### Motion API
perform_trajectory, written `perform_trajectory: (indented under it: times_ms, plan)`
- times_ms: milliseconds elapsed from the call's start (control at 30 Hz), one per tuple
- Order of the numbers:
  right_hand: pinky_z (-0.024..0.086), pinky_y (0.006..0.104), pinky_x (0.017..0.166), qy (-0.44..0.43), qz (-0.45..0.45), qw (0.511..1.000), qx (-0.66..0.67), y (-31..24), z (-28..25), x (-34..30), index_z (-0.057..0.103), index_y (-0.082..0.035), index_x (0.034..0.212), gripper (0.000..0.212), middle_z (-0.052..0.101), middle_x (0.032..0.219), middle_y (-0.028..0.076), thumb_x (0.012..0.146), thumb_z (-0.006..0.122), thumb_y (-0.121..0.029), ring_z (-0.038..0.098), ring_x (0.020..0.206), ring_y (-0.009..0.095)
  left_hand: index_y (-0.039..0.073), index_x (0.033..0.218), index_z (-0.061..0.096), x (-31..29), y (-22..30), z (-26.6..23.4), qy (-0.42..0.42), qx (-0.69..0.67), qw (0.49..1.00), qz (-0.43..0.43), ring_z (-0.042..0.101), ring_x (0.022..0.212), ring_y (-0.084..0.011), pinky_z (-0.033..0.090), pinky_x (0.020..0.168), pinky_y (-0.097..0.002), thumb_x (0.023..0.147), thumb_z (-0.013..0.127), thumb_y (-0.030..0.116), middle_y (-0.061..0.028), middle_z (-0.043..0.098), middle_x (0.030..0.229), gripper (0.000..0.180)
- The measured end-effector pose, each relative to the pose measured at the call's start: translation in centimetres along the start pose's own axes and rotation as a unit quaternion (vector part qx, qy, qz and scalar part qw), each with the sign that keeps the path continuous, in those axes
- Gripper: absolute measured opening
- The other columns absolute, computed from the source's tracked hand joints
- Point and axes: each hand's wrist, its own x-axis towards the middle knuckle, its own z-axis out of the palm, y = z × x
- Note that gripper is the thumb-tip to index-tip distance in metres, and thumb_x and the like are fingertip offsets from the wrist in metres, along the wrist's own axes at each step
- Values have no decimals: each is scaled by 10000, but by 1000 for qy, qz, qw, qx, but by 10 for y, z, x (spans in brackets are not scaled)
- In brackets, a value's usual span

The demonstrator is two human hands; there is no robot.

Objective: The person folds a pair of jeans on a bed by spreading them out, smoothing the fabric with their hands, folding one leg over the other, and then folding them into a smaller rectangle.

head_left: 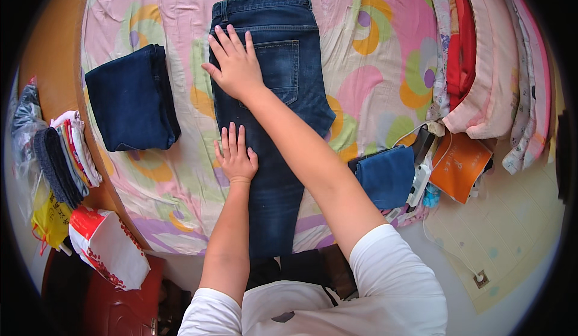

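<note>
As the jeans lie doubled lengthwise on the bed, they are apparently being smoothed: right hand near the waistband, left hand lower down, both spread flat, nothing gripped. Next, the legs should probably be folded up.

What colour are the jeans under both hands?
The jeans are dark blue, best seen in the head view.

Left hand, right hand, both flat, palms down, right arm stretched farther forward
</note>
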Motion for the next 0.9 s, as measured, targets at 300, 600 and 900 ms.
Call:
perform_trajectory:
  times_ms: [300, 600, 900]
  plan:
    - [188, 526, 1136, 49, 26, 981, -185, 143, -72, -2, 492, -110, 1368, 558, 408, 1474, 50, 917, 507, -438, 270, 1415, 288, 144, 1393, 462, 2, 2, -4, -11, 1, 1000, 11, 303, 1407, -262, 188, 1142, -507, 818, 448, 241, -60, 366, 1507, 584]
    - [127, 538, 1149, 14, 30, 963, -268, 114, -64, -26, 452, -57, 1394, 653, 395, 1484, 65, 920, 465, -505, 244, 1428, 273, 173, 1387, 477, 0, 2, -4, 8, -6, 1000, -1, 315, 1401, -238, 190, 1144, -504, 810, 454, 249, -30, 374, 1503, 582]
    - [154, 537, 1143, -93, 119, 977, -150, -2, -72, -261, 320, -58, 1467, 749, 249, 1551, 145, 871, 564, -439, 212, 1439, 330, 169, 1408, 451, -6, 8, -5, 45, -3, 999, 28, 298, 1410, -230, 187, 1142, -472, 845, 449, 231, -32, 364, 1511, 566]
